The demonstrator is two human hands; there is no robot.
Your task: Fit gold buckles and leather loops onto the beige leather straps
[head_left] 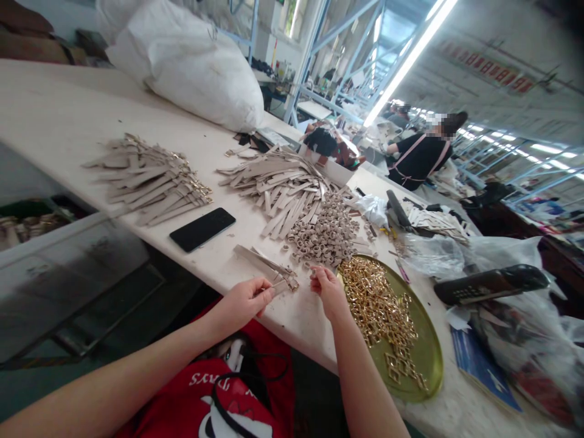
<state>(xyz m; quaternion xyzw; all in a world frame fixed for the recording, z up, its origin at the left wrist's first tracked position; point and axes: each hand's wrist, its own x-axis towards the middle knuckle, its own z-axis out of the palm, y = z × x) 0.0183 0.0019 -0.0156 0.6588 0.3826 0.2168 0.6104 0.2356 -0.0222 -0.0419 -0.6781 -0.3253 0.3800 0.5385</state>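
Note:
Near the table's front edge, my left hand [250,297] is closed on a beige strap [280,285], pinched between thumb and fingers. Just to the right, my right hand [328,291] pinches what looks like a small beige loop, mostly covered by the fingertips. A few straps with gold buckles [262,263] lie just beyond my left hand. Past my right fingertips is a heap of small beige loops [326,228]. Beside my right forearm, a round gold-coloured tray [433,365] holds many gold buckles [378,298].
A large pile of loose straps [274,182] lies behind the loops. Buckled straps [150,176] are stacked at the left, near a black phone [203,229]. A white sack [191,67] stands at the back. A black cylindrical object [490,285] rests at right. Another person [422,155] works farther off.

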